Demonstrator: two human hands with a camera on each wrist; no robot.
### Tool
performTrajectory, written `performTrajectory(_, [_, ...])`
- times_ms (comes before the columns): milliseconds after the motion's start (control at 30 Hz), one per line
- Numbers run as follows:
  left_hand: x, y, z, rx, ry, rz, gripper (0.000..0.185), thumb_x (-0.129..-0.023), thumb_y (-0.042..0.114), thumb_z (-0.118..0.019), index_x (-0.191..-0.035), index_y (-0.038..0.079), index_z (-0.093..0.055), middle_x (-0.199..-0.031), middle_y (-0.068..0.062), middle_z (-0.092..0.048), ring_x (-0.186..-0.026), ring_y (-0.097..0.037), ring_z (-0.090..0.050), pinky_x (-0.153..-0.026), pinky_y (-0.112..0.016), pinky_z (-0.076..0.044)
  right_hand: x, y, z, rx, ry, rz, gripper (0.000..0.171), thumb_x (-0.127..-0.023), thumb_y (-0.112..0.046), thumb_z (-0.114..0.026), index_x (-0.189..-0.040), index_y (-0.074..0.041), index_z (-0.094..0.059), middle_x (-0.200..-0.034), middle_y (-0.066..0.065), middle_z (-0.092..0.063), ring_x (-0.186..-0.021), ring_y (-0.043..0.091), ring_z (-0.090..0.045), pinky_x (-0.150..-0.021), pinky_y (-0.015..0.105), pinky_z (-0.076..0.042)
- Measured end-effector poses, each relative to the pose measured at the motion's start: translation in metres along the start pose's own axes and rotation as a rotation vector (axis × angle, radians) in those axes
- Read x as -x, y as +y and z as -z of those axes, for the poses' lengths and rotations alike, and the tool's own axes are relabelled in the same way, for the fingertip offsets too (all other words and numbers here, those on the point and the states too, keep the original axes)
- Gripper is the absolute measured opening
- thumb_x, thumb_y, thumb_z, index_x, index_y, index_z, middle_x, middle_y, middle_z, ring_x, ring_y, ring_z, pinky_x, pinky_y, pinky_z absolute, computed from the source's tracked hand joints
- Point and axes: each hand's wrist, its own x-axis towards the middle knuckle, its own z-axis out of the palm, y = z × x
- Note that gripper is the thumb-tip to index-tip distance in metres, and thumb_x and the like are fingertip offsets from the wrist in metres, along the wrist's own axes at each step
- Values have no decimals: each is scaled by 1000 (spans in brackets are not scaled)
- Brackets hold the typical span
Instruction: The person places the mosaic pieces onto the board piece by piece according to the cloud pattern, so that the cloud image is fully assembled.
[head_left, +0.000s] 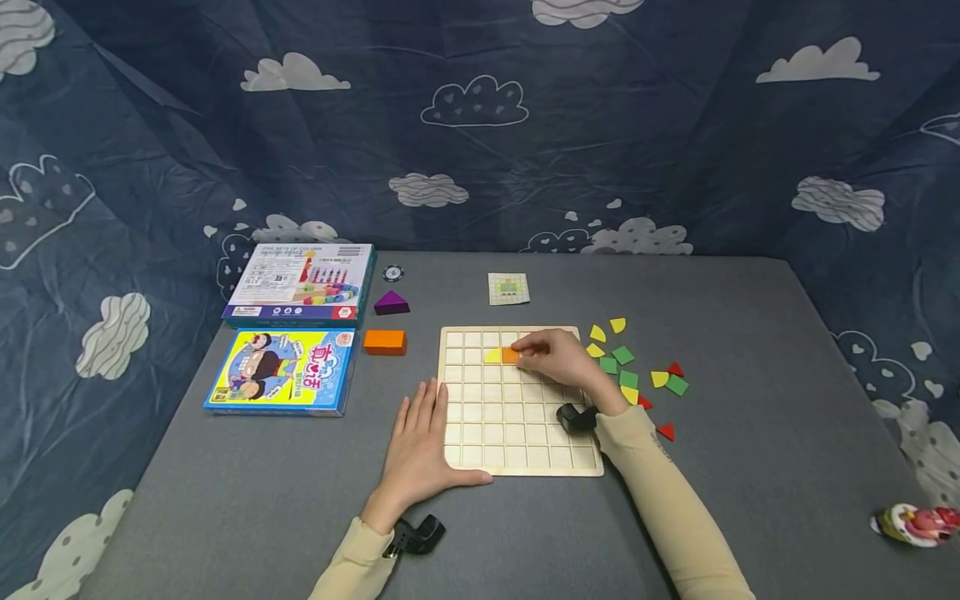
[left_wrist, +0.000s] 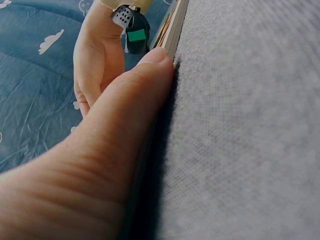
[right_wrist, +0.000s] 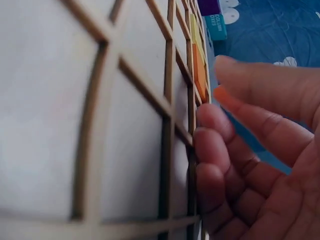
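Grey table: orange tile (head_left: 510, 356) touches right grip (head_left: 558, 360).

The person's right hand (head_left: 558, 360) covers several cells of the pale wooden grid board (head_left: 480, 425) and the right edge of the orange square tile (head_left: 511, 356) lying in it, so whether the fingertips touch that tile cannot be told. The small printed card (head_left: 508, 288) beyond the board is too small to read. Right of the board, at the picture's edge, a colourful toy figure (head_left: 917, 525) is cut off. In the left wrist view the left hand's thumb (left_wrist: 100, 165) hides nearly all of the board.
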Motion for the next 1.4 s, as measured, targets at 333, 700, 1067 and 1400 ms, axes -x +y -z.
performTrajectory(333, [0,0,1,12,-3,-2,137,-56,85,-62,-151,0,-10,-156,-17,-7,-143,-28,-2,-113,-43,1,15,12,16,-37,95,41,20,-87,-14,-71,-104,-4,-72,-82,4,-65,-66,20,-52,-58,31,-43])
performTrajectory(700, [0,-1,1,20,28,-30,137,-56,83,-63,-150,-2,-13,-156,-19,-10,-143,-31,-5,-113,-45,-2,26,32,48,26,275,-58,24,-91,-24,-66,-103,-4,-72,-88,8,-67,-69,22,-52,-53,39,-44])
performTrajectory(1067, [0,-1,1,19,19,-27,137,-56,84,-62,-150,-1,-12,-156,-18,-9,-143,-29,-4,-113,-44,0,26,47,71,161,322,-160,28,-91,-24,-65,-108,-2,-69,-96,16,-67,-82,29,-60,-63,37,-47])
performTrajectory(1400, [0,-1,1,13,10,-20,137,-56,85,-61,-151,0,-10,-156,-17,-8,-143,-28,-2,-113,-43,1,19,51,74,220,260,-263,33,-89,-27,-67,-110,-3,-68,-90,12,-65,-75,26,-58,-61,36,-42])
